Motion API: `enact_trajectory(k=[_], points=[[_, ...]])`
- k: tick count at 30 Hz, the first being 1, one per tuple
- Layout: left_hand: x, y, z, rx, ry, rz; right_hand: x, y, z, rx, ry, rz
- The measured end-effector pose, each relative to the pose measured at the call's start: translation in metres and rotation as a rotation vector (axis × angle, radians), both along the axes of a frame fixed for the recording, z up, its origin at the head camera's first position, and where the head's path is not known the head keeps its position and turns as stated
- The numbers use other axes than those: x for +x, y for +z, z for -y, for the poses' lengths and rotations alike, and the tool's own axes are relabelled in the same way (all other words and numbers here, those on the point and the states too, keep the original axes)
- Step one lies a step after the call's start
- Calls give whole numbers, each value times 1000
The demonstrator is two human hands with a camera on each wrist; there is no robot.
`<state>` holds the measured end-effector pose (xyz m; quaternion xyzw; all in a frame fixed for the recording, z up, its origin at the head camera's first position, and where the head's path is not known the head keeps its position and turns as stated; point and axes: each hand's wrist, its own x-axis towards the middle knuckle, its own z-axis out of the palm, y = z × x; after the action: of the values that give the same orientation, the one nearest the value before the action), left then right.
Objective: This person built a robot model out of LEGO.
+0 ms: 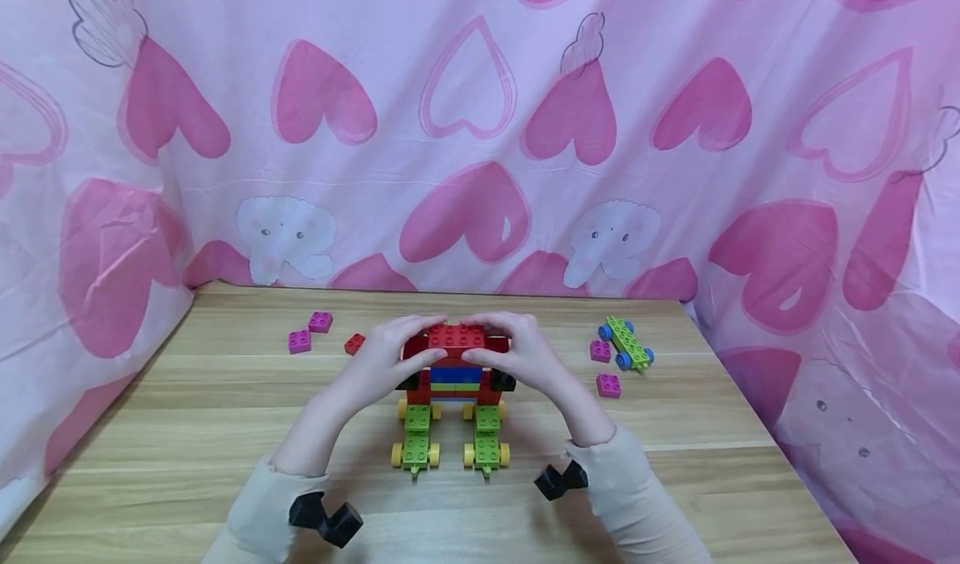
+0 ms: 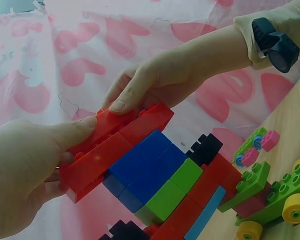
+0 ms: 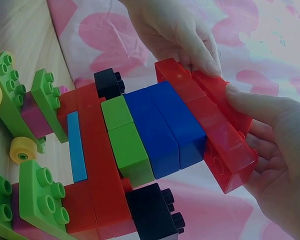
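Observation:
A toy figure built of bricks stands on the table, with blue bricks (image 1: 456, 375), lime bricks (image 2: 166, 200) and red bricks in its body. Black bricks (image 3: 152, 210) jut from both sides. Its two legs end in lime wheeled bases (image 1: 416, 447) with yellow wheels. Across the top sits a red brick (image 1: 456, 337) on a row of wider red bricks (image 2: 105, 157). My left hand (image 1: 386, 356) pinches the left end of that top brick, thumb toward me. From the other side my right hand (image 1: 525, 351) pinches its right end. Fingers behind the brick are partly hidden.
Two magenta bricks (image 1: 320, 322) and a small red brick (image 1: 355, 344) lie at the back left. To the right is a lime wheeled base (image 1: 628, 343) with blue wheels, beside two more magenta bricks (image 1: 608, 386). A pink heart-print curtain (image 1: 465, 214) hangs behind the table.

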<state>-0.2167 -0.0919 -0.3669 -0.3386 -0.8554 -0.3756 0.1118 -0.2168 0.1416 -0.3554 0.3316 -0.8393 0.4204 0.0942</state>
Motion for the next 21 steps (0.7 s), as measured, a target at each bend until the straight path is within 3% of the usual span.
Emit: enact_trajectory(k=[21], points=[[-1,-2,0,-8,-18,12,-1,1,-1,23,-11,32]])
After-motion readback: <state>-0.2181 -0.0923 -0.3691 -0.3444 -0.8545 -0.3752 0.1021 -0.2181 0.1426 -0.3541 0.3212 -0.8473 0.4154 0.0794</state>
